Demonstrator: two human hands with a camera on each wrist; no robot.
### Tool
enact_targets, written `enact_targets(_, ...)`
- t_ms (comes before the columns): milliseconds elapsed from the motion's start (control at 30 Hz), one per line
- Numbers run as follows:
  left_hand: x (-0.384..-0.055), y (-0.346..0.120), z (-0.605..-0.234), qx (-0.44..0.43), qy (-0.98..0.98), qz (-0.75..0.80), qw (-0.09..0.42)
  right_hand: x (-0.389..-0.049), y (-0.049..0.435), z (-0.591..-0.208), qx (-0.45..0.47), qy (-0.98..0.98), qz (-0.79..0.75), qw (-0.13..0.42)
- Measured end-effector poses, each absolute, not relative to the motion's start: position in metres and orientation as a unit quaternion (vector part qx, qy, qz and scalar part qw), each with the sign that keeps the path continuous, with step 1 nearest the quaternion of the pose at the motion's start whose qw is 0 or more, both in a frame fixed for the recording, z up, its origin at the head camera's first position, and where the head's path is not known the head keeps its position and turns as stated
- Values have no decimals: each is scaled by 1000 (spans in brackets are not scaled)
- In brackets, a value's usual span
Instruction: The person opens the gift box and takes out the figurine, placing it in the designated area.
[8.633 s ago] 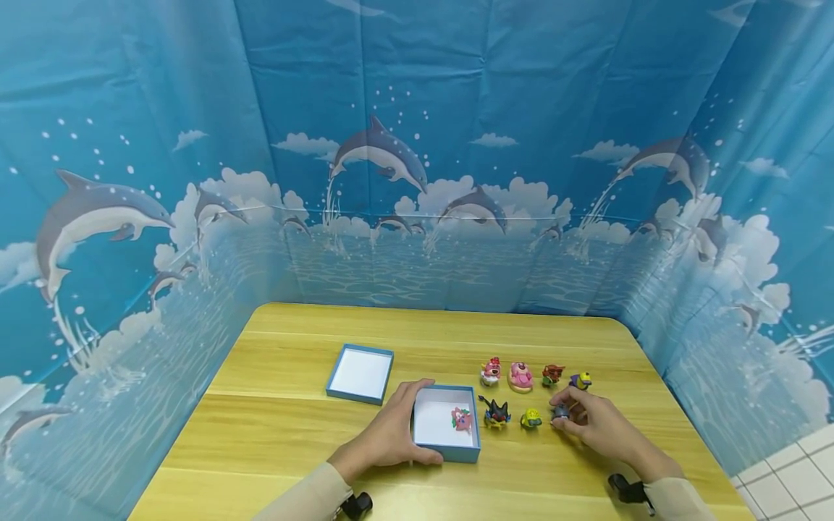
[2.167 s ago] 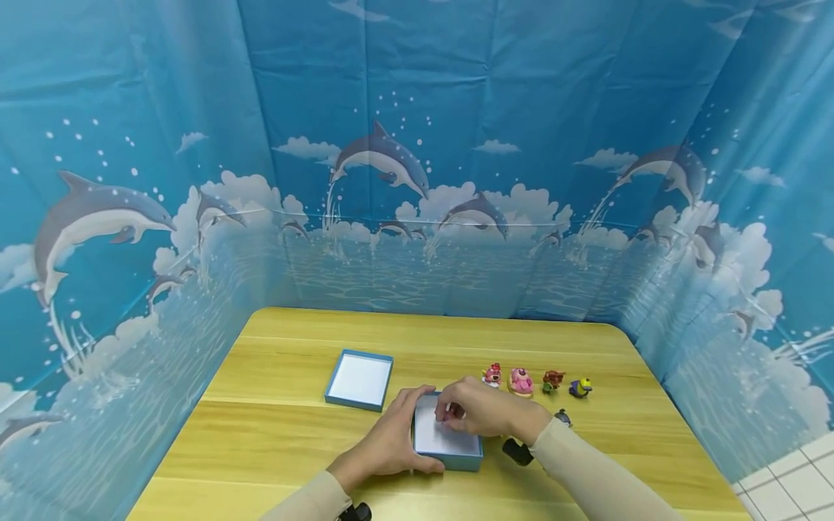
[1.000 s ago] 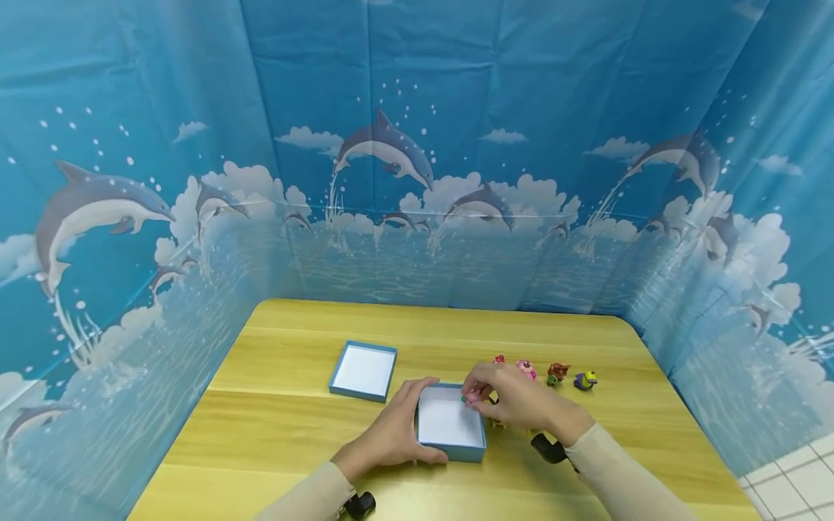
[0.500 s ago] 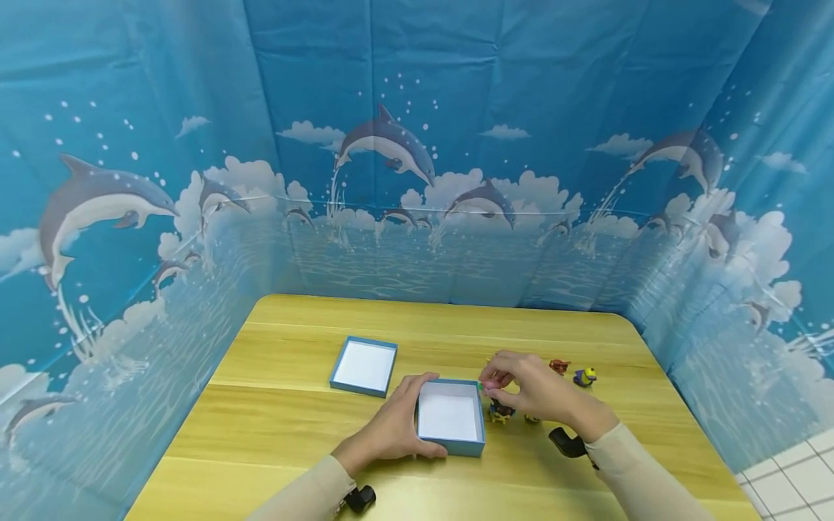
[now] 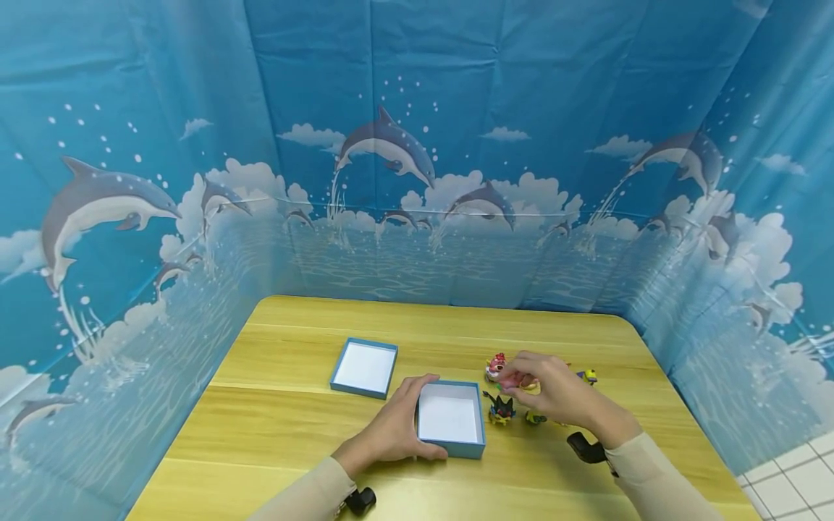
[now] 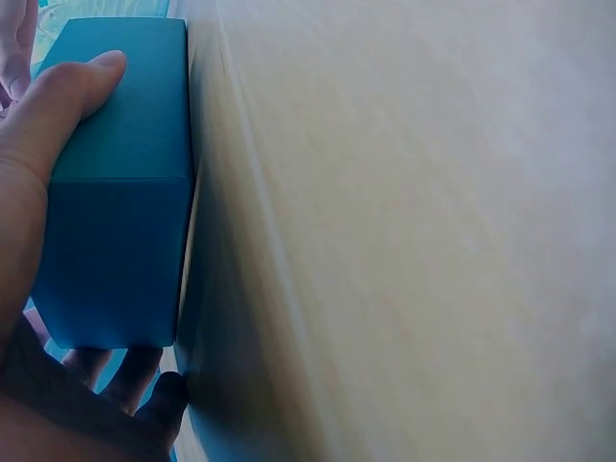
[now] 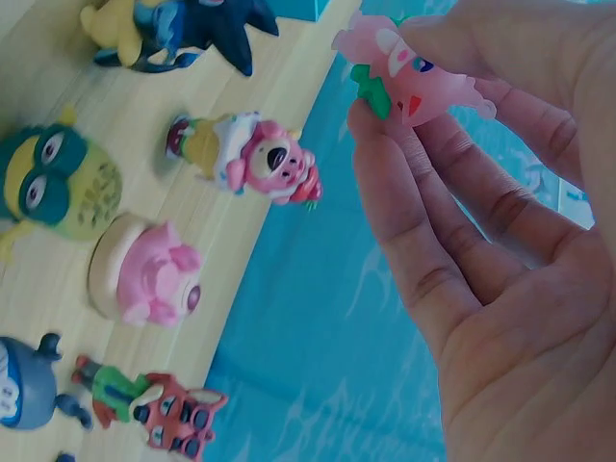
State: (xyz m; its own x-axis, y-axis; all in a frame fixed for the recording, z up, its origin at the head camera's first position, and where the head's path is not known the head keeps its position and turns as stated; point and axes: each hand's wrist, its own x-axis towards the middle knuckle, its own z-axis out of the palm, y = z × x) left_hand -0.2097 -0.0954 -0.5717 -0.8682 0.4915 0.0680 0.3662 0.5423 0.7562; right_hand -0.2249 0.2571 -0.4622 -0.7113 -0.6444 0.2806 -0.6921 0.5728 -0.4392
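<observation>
Thumb and fingers of my left hand (image 5: pixel 391 430) grip the left side of a blue open-topped box (image 5: pixel 459 449), whose white inside shows. In the left wrist view my thumb (image 6: pixel 82 87) lies along the box's side, with fingers bent around its far end. My right hand (image 5: pixel 560 394) is raised to the right of the box, over the toy figures. Between thumb and fingertips it pinches a small pink figurine (image 7: pixel 419 72) with green parts and a drawn face. Below it stand a black eared figurine (image 5: pixel 502 410) and a pink bear figurine with a strawberry hat (image 7: pixel 269 159).
Behind and left of the box lies its blue lid (image 5: pixel 363 367), white inside up. Other figurines on the wooden table (image 5: pixel 260 434) include a pink bear on a ring (image 7: pixel 159 274), a fox (image 7: pixel 159 409), a yellow one with a green mask (image 7: pixel 63 183) and a grey one (image 7: pixel 29 380).
Earlier the pink figurine lay in the box while my right hand was at the grey figurine. My right hand then reached into the box and has carried the pink one out rightward. My left hand stayed.
</observation>
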Motion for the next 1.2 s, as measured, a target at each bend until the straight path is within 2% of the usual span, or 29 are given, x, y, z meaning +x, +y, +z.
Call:
enact_targets(367, -209, -96, -574, 250, 874, 410, 72, -221, 280, -465, 345, -901, 250, 84)
enact_targets(600, -209, -98, -574, 266, 869, 412, 61, -220, 294, -468, 325, -907, 255, 84)
enact_targets(933, -210, -96, -575, 246, 870, 420, 82, -218, 315, -472, 285, -921, 254, 76)
enact_targets(1200, -210, -96, -574, 247, 871, 417, 79, -215, 334, -482, 267, -925, 252, 99)
